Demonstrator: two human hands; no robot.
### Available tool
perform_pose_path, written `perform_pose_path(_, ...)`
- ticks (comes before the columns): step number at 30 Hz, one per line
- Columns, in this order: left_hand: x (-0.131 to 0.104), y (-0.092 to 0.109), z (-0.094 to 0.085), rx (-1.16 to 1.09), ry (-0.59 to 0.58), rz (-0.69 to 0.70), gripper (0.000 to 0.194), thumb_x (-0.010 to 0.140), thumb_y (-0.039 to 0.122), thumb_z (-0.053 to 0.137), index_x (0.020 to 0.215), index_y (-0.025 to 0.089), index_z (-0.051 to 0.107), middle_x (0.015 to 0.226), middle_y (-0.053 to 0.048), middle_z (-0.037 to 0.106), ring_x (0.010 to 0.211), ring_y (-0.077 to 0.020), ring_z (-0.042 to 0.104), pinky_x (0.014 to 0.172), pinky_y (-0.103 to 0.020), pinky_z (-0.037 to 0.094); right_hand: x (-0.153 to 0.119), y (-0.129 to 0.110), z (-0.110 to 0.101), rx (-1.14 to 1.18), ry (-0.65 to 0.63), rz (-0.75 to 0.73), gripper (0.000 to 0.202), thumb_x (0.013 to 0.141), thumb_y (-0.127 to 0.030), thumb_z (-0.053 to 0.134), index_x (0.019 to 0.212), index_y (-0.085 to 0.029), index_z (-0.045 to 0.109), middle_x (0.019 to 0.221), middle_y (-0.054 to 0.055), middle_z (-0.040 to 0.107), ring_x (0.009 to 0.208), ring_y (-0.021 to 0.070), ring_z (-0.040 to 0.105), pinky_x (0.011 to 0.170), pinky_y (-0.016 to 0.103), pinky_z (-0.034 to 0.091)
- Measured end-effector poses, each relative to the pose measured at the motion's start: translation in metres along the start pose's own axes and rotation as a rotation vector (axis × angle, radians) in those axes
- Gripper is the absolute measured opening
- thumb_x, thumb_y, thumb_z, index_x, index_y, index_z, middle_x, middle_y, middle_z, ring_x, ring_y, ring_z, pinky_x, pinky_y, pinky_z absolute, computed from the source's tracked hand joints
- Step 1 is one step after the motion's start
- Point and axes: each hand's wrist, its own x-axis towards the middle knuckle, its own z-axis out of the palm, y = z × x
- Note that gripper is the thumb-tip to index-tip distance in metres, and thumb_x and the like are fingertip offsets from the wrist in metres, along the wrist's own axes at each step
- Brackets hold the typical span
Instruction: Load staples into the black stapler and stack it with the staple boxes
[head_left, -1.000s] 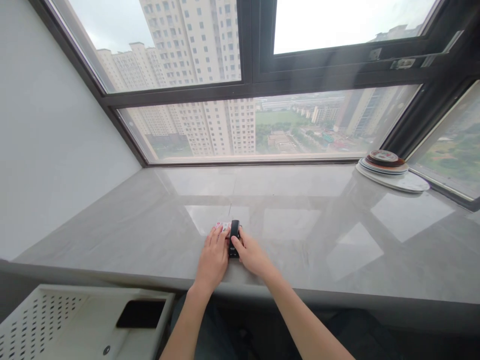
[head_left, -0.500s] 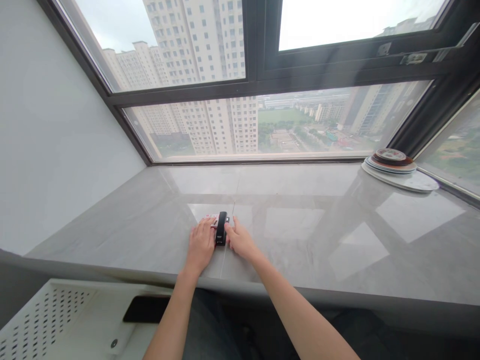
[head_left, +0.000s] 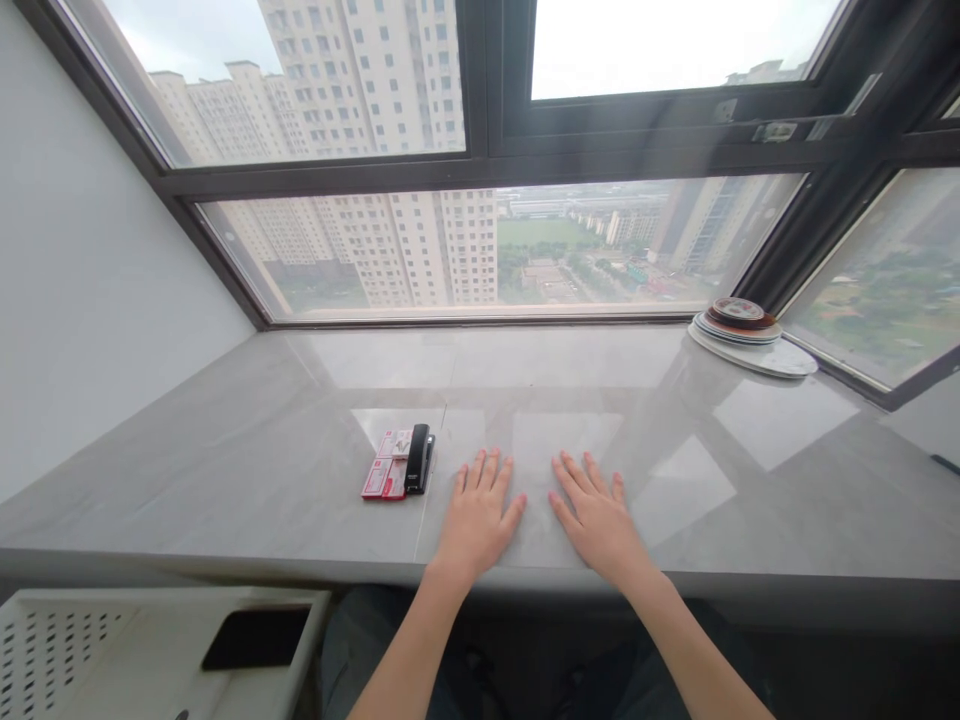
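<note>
My left hand (head_left: 480,510) lies palm down on the grey stone sill (head_left: 247,450), fingers stretched out, holding nothing. To its right, my right hand (head_left: 596,510) rests flat in the same way, with its fingers spread. Left of my left hand, a black stapler (head_left: 417,460) sits on the sill, apart from both hands. Small red-and-white boxes (head_left: 384,470) lie against the stapler's left side, close together. Their print is too small to read.
A stack of plates (head_left: 739,335) stands at the sill's far right corner, by the dark window frame (head_left: 480,175). Below the sill at the left is a white perforated surface (head_left: 150,640) with a flat black object (head_left: 256,640) on it.
Both hands have let go of the stapler and small boxes and moved right, now flat on the sill. The stapler and boxes stay together. The view has turned slightly right.
</note>
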Motion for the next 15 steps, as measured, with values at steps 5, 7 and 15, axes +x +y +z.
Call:
perform_pose_path(5,-0.005,0.001,0.008,0.059,-0.033,-0.042,0.061,0.103,0.052,0.039,0.161,0.037,0.028,0.168,0.0,0.028,0.156,-0.0307,0.022,0.125,-0.057,0.022,-0.006,-0.015,0.002,-0.179,-0.058,0.053,0.061,0.106,-0.05,0.022,0.165,-0.033,0.019,0.171,-0.001,0.014,0.158,0.0333,0.004,0.121,0.068,0.0)
perform_pose_path(7,-0.007,0.002,0.007,0.058,-0.028,-0.047,0.062,0.103,0.052,0.04,0.161,0.036,0.026,0.168,-0.001,0.028,0.156,-0.0305,0.021,0.125,-0.058,0.022,-0.005,-0.017,0.001,-0.187,-0.057,0.058,0.062,0.106,-0.052,0.022,0.165,-0.033,0.019,0.171,-0.001,0.014,0.158,0.0346,0.002,0.12,0.068,0.0)
perform_pose_path(15,-0.007,0.003,0.006,0.064,-0.033,-0.049,0.06,0.104,0.052,0.037,0.161,0.035,0.029,0.168,-0.001,0.027,0.156,-0.029,0.023,0.125,-0.057,0.022,-0.006,-0.015,-0.001,-0.182,-0.032,0.05,0.063,0.106,-0.053,0.022,0.165,-0.033,0.02,0.171,-0.002,0.016,0.158,0.0339,0.004,0.122,0.066,0.002)
